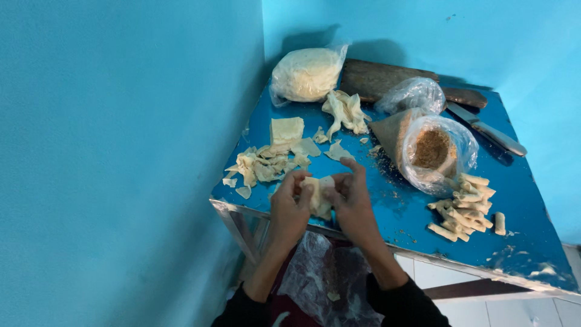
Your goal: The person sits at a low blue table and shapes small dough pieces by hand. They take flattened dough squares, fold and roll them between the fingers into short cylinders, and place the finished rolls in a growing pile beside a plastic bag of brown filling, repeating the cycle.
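Both hands, left [289,209] & right [352,203], pinching pale dough wrapper [317,194], prob. part-folded, contents hidden behind fingers.

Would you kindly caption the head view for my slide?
Both hands, left hand and right hand, fold a pale dough sheet over a blue table beside finished rolls.

L hand [290,209] + R hand [352,206] – fingers pinched together

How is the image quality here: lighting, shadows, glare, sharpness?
Head view: dim, even light with a strong blue cast; soft shadows on the wall behind the dough bag; mild glare on the blue table near its front edge; both hands and the pale wrapper slightly soft.
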`<control>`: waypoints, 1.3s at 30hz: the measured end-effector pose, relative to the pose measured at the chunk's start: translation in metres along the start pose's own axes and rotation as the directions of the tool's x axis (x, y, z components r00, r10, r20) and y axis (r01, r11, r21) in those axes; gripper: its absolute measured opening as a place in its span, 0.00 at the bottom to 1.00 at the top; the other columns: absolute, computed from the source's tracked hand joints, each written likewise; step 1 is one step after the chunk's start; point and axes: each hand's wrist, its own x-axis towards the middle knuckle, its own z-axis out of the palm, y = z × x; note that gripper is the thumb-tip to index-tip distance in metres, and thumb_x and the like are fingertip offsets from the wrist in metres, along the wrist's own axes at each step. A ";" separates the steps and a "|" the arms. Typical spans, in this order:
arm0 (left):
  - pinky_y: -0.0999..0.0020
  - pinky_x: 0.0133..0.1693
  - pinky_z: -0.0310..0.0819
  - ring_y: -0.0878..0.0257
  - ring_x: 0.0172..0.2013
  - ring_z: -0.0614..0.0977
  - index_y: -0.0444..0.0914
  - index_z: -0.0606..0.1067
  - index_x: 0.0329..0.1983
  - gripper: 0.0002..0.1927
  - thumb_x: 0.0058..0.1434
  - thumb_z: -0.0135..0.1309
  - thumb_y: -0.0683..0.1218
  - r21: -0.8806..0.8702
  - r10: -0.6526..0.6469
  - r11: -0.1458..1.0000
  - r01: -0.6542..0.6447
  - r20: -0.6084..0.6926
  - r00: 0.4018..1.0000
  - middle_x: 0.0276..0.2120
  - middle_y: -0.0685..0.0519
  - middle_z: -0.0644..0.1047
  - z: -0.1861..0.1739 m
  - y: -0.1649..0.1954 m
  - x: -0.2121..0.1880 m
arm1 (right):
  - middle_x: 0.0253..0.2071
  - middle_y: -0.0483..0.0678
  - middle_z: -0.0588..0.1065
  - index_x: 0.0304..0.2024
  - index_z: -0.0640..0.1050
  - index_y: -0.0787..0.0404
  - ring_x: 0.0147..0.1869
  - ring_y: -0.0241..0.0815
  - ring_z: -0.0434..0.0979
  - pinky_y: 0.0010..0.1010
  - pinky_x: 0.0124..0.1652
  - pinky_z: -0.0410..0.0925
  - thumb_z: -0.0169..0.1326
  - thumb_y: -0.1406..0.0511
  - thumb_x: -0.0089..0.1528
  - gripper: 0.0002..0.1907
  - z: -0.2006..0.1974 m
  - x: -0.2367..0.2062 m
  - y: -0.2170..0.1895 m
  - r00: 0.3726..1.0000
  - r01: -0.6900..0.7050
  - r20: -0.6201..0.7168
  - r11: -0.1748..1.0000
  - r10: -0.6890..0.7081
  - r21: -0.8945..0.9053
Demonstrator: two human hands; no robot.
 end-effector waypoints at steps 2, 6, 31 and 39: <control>0.59 0.36 0.79 0.55 0.38 0.84 0.35 0.71 0.53 0.12 0.68 0.49 0.42 0.053 0.000 0.999 0.003 -0.045 0.999 0.39 0.43 0.80 0.001 0.004 -0.002 | 0.43 0.49 0.72 0.68 0.60 0.63 0.46 0.39 0.76 0.30 0.46 0.73 0.54 0.75 0.60 0.34 -0.009 0.002 -0.002 0.976 -0.172 -0.087 0.957 0.197 0.233; 0.48 0.40 0.74 0.41 0.45 0.80 0.34 0.65 0.57 0.12 0.72 0.42 0.40 0.172 0.016 0.985 -0.002 -0.082 0.997 0.46 0.36 0.75 0.004 0.005 -0.005 | 0.44 0.46 0.70 0.67 0.66 0.65 0.47 0.39 0.73 0.29 0.49 0.71 0.53 0.77 0.63 0.29 -0.063 0.001 -0.018 0.942 -0.147 -0.198 0.866 0.270 0.477; 0.31 0.66 0.47 0.55 0.66 0.67 0.47 0.78 0.47 0.12 0.62 0.59 0.53 0.425 0.512 0.505 -0.751 0.553 0.657 0.59 0.57 0.75 0.018 -0.004 -0.054 | 0.54 0.51 0.74 0.54 0.82 0.53 0.58 0.52 0.70 0.40 0.57 0.66 0.48 0.83 0.63 0.26 -0.232 -0.170 -0.061 0.835 -0.273 -0.404 0.355 -0.375 -0.894; 0.34 0.67 0.47 0.58 0.65 0.68 0.50 0.78 0.55 0.18 0.61 0.58 0.52 0.356 0.491 0.515 -0.780 0.622 0.609 0.59 0.61 0.75 0.012 -0.022 -0.058 | 0.49 0.51 0.74 0.49 0.85 0.47 0.53 0.53 0.67 0.44 0.55 0.61 0.47 0.85 0.53 0.34 -0.250 -0.210 -0.031 0.865 -0.338 -0.368 0.145 -0.340 -0.930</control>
